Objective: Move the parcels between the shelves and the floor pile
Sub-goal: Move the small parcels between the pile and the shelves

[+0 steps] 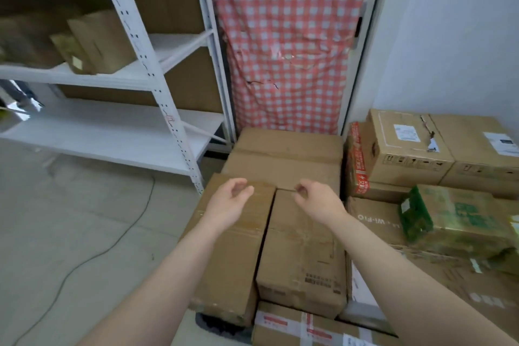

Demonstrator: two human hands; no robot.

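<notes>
- My left hand (229,202) reaches out in front of me, fingers loosely curled and thumb apart. It grasps nothing.
- My right hand (314,201) is level with it and just beside it. Its fingers curl loosely inward and it holds nothing either.
- Directly below my left hand lies a long brown parcel (233,258), with its far end under my palm. I cannot tell whether the hand touches it.
- Below my right hand lies a wider brown parcel (303,261), side by side with the long one. The dark gap between them runs back between my two wrists.
- Just beyond the fingertips of both hands is a broad flat carton (283,167). Behind it a second flat carton (289,140) sits against a red-checked cloth (286,36).
- To the right of my right hand the floor pile goes on, with a labelled carton (407,149) on top at the back. A green-printed box (460,219) lies nearer to me.
- Well to the left of my left hand, and farther away, stands the white shelving (106,132). Brown shelf parcels (104,42) lean on its upper board.
- On the floor (70,205), left of my left forearm, trails a thin cable (104,250).
</notes>
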